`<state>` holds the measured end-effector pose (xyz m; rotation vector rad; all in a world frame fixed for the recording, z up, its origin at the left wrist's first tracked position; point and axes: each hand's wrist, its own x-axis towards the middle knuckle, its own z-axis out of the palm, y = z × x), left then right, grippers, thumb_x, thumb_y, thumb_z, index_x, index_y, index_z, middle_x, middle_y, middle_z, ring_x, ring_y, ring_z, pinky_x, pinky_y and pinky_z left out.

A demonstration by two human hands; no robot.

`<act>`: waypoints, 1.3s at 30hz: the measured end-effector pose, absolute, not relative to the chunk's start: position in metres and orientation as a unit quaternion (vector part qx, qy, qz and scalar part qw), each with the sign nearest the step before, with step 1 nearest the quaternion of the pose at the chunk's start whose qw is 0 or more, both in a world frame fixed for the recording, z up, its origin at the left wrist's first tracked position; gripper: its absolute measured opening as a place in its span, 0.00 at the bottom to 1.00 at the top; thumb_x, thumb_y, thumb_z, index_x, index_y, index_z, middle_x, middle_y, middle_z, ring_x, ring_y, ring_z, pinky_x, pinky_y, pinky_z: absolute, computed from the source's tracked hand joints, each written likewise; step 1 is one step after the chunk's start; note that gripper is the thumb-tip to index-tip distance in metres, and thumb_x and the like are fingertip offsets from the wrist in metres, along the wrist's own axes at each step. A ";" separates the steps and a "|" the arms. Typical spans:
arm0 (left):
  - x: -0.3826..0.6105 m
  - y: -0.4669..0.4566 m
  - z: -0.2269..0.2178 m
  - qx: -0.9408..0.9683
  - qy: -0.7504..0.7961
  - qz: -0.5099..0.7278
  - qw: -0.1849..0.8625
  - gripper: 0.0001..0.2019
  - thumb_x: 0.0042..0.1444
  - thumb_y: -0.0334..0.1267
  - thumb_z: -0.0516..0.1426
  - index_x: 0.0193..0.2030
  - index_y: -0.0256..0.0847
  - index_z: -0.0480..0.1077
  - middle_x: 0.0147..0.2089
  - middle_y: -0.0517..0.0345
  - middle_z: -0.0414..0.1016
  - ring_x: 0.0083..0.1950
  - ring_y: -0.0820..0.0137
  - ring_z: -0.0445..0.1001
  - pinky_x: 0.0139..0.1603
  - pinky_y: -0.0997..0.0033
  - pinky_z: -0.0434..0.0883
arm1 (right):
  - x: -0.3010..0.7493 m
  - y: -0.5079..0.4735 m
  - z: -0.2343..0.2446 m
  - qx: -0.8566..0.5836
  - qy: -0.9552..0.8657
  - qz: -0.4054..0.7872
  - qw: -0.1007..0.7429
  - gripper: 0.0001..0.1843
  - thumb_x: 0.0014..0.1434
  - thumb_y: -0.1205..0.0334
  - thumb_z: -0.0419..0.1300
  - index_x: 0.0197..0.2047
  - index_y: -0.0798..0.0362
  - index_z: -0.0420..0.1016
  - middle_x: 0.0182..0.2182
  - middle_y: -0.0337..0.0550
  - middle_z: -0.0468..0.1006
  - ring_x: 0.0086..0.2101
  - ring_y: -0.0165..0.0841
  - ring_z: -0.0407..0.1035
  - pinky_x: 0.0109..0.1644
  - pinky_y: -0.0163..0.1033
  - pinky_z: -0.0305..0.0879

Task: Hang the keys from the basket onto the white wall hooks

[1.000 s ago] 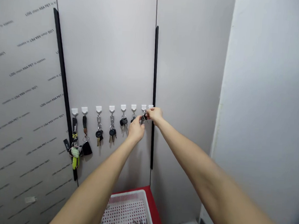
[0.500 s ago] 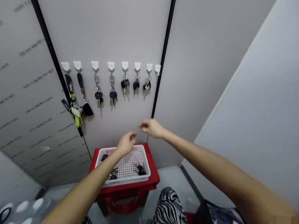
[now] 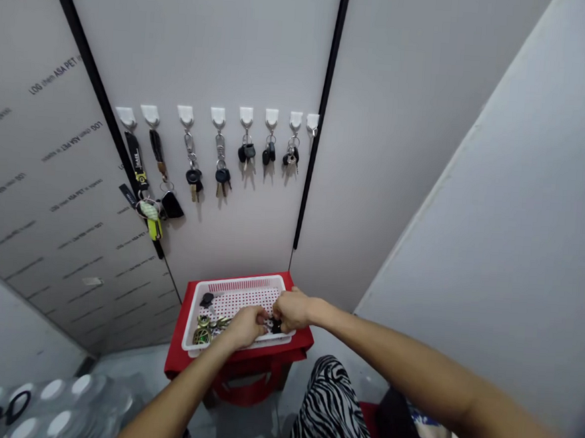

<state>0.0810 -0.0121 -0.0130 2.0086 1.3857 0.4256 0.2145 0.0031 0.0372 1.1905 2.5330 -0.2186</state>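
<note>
Both my hands are down in a white perforated basket (image 3: 227,286) that sits on a red stool (image 3: 182,361). My right hand (image 3: 291,309) is closed on a black key set (image 3: 275,326) at the basket's right side. My left hand (image 3: 245,326) is closed beside it, touching the same key set. More keys lie in the basket: a black one (image 3: 207,300) at the left and a brass bunch (image 3: 203,333) at the front left. On the wall above runs a row of white hooks (image 3: 218,116), most with keys hanging; the rightmost hook (image 3: 312,122) is bare.
A black vertical strip (image 3: 317,134) runs down the wall beside the hooks, another black strip (image 3: 104,112) at the left. The right wall (image 3: 497,226) stands close. My zebra-patterned trouser leg (image 3: 329,408) is below the stool. Round white shapes (image 3: 49,402) lie at the lower left.
My hands left the key set hung on the seventh hook, dropped from the hook row to the basket, and closed on a black key set there. My view tilted downward.
</note>
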 end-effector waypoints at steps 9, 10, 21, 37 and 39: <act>0.079 0.003 -0.009 0.683 0.524 0.314 0.401 0.18 0.35 0.25 0.51 0.38 0.34 0.62 0.38 0.53 0.67 0.34 0.73 0.65 0.36 0.74 0.62 | 0.222 0.017 0.044 0.459 0.879 -0.117 -0.050 0.08 0.38 0.67 0.49 0.24 0.57 0.67 0.20 0.40 0.69 0.21 0.26 0.60 0.24 0.29 0.52; 0.079 0.006 -0.005 0.670 0.511 0.345 0.414 0.19 0.35 0.25 0.51 0.39 0.34 0.61 0.40 0.52 0.66 0.37 0.73 0.65 0.39 0.74 0.61 | 0.223 0.020 0.048 0.470 0.868 -0.136 -0.089 0.08 0.38 0.68 0.48 0.23 0.57 0.66 0.19 0.39 0.68 0.20 0.24 0.59 0.22 0.28 0.51; 0.108 0.034 0.078 0.613 0.415 0.479 0.472 0.14 0.35 0.24 0.52 0.34 0.33 0.63 0.36 0.51 0.68 0.36 0.74 0.66 0.41 0.70 0.61 | 0.240 0.054 0.111 0.447 0.783 -0.221 -0.372 0.05 0.38 0.71 0.48 0.23 0.57 0.61 0.17 0.34 0.62 0.19 0.21 0.56 0.22 0.27 0.53; 0.150 0.080 0.201 0.697 0.428 0.515 0.256 0.17 0.37 0.26 0.52 0.39 0.34 0.62 0.36 0.51 0.66 0.32 0.74 0.64 0.36 0.71 0.62 | 0.281 0.127 0.281 0.496 0.696 0.050 -0.517 0.04 0.38 0.71 0.51 0.22 0.57 0.64 0.19 0.35 0.68 0.21 0.23 0.60 0.27 0.29 0.57; 0.149 0.078 0.201 0.701 0.430 0.510 0.251 0.17 0.38 0.26 0.51 0.39 0.34 0.62 0.36 0.51 0.66 0.32 0.74 0.64 0.36 0.71 0.62 | 0.283 0.134 0.289 0.530 0.673 0.055 -0.514 0.05 0.38 0.71 0.51 0.23 0.57 0.65 0.19 0.36 0.68 0.21 0.23 0.61 0.27 0.29 0.57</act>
